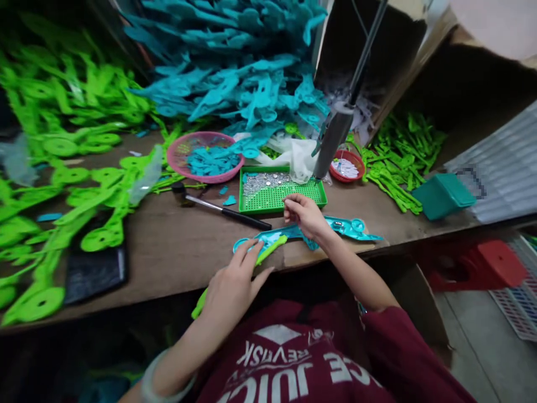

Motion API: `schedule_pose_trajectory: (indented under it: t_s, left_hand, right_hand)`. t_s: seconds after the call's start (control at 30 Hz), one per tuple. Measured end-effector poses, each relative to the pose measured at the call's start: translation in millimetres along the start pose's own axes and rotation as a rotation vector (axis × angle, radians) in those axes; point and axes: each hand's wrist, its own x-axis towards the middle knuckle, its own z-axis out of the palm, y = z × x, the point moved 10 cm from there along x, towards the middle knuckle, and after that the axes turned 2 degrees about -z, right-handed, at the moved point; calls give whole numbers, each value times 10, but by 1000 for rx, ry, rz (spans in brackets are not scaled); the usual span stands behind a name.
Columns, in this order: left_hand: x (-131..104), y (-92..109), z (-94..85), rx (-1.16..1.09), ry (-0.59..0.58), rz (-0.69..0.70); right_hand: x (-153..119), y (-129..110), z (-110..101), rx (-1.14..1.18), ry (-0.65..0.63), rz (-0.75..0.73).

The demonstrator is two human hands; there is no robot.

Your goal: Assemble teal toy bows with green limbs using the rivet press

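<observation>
My left hand lies with fingers stretched and thumb spread over a long green plastic part, which runs beneath the palm past the table's front edge. Its fingertips touch the left end of a long turquoise plastic part lying flat along that edge. Over the front rim of a green perforated tray, my right hand holds its fingers in a pinch. Whatever they hold is too small to make out. Small silvery metal pieces lie in the tray's left and back portion.
A grey power screwdriver hangs behind the tray. A hammer rests left of it. Pink basket, red bowl and teal bin stand around. Turquoise parts and green parts are heaped behind and left.
</observation>
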Motion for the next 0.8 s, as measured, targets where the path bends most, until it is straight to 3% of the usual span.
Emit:
schedule_pose_trajectory:
  t_s: [0.13,0.3,0.37,0.43,0.53,0.63,0.7,0.8]
  left_hand:
    - [118,-95,177,330,-211,-35]
    - [136,-79,222,436,-276,2]
    - [147,-80,255,425,-293,10]
    - [172,-107,265,366,-301,1]
    - [245,-144,50,79,-192,-14]
    - [257,-268,-290,-427,-89,-126]
    - [182,-289,-247,-800,-233,-274]
    - [21,-36,-17,-1231,-509,-399]
  right_hand:
    - [196,-270,-42,80,8,7]
    - [206,-861,-200,263,77,-137]
    - [130,-1054,-138,265,42,-212]
    - [19,-1140,64,138,-73,-243]
    - [-217,-1048,482,-210,-327,-223]
    - [-471,-923,740,-458,-495,-256]
    - [-593,-845,828,-475,-558,-260]
    - [-718,-651,936,-543,-647,-224]
